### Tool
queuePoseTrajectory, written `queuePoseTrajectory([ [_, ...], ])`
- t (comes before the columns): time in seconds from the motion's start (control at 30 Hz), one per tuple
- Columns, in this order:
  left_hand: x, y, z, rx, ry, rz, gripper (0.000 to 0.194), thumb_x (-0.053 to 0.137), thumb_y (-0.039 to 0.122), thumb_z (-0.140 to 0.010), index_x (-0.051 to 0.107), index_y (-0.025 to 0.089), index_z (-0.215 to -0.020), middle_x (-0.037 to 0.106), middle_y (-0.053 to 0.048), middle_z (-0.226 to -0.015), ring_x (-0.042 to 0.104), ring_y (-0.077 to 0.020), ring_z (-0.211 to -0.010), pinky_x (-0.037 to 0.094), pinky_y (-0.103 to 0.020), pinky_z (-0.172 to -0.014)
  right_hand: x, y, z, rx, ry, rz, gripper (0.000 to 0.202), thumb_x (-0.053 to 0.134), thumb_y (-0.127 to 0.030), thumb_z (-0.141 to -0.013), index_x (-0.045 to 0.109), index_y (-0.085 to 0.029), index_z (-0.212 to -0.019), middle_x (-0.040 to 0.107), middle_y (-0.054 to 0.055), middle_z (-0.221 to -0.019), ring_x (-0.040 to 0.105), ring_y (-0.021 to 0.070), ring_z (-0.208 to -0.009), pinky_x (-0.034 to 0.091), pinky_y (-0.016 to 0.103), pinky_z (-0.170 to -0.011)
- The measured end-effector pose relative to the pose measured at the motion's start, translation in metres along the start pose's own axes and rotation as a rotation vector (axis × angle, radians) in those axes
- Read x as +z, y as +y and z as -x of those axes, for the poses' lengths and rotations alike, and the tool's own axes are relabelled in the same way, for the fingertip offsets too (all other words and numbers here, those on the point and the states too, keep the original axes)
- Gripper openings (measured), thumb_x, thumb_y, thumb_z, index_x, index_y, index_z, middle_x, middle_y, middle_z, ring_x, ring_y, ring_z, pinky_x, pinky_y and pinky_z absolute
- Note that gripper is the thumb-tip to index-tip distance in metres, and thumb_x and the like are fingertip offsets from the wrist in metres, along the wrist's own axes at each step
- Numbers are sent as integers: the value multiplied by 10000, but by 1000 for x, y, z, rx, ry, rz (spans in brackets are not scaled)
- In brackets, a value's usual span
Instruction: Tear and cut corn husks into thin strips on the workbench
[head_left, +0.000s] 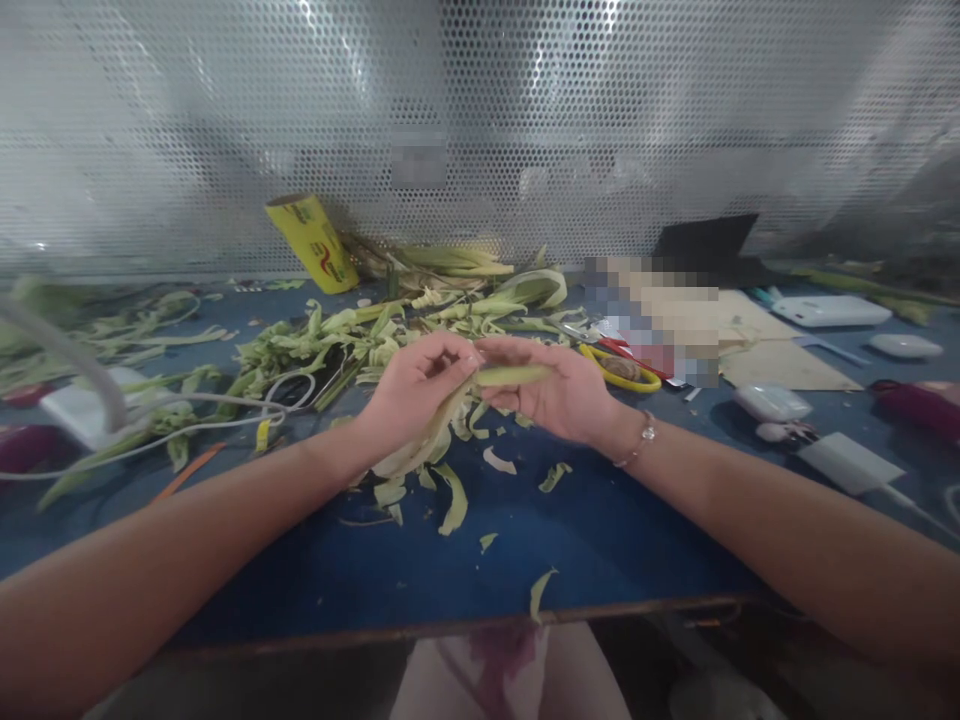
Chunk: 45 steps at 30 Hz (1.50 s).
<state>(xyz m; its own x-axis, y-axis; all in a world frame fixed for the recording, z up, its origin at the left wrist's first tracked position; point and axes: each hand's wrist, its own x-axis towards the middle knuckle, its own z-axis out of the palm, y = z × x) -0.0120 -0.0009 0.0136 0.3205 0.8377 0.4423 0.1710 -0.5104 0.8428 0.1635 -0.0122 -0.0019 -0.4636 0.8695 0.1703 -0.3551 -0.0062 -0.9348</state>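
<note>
Above the near middle of the blue table, my two hands meet at the fingertips. My left hand (424, 390) is closed in a pinch on a pale green leaf strip (514, 376), which looks like a husk leaf. The strip runs across the fingers of my right hand (570, 395), which are curled around it with the palm turned up. A bracelet circles that wrist. Below my left hand a wider pale leaf piece (416, 450) hangs down. Behind the hands lies a heap of torn green leaves (322, 340), and loose scraps (454, 500) are scattered in front.
A yellow cardboard tube (313, 243) leans at the back, near long green stalks (450, 262). Yellow-handled scissors (622, 370) lie to the right, before some brown paper (787, 365). A white charger (851, 462) and white cables (187, 400) are on the table. A perforated metal panel (480, 100) rises behind.
</note>
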Motion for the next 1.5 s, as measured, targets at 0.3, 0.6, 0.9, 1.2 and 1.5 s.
queuePoseTrajectory([
  [0.3,-7,2,-2,128,37,-176,138,548,319,-790,560,192,-735,599,-38,-777,541,-144,-755,432,-285,-723,-2,3,-1,81,-131,55,678,181,-664,-844,599,-132,-870,626,123,-780,593,192,-750,500,336,-676],
  [0.6,-19,4,-6,478,-86,-705,129,449,193,-795,471,198,-668,570,-43,-725,501,-166,-731,404,-347,-754,8,0,2,-175,12,197,503,423,-669,-773,559,-193,-683,308,-38,-550,348,107,-498,478,306,-558],
  [0.9,-19,24,-5,547,-240,-933,189,396,111,-794,412,196,-626,480,-51,-640,422,-171,-637,331,-335,-652,0,12,8,-301,63,516,493,353,-590,-860,554,-200,-636,382,-9,-583,396,126,-580,432,309,-626],
  [1.2,-19,28,-2,203,-322,-653,139,353,200,-857,396,201,-725,431,-7,-680,369,-135,-595,299,-281,-566,7,-5,7,-480,17,994,187,430,-249,-846,529,-198,-696,439,-9,-630,398,118,-572,379,273,-573],
  [1.5,-15,30,1,101,-287,-478,201,313,264,-887,360,198,-704,405,-3,-702,371,-124,-634,336,-265,-587,7,-6,6,-526,126,1068,172,410,-158,-832,556,-183,-744,520,0,-644,522,139,-704,409,252,-645],
])
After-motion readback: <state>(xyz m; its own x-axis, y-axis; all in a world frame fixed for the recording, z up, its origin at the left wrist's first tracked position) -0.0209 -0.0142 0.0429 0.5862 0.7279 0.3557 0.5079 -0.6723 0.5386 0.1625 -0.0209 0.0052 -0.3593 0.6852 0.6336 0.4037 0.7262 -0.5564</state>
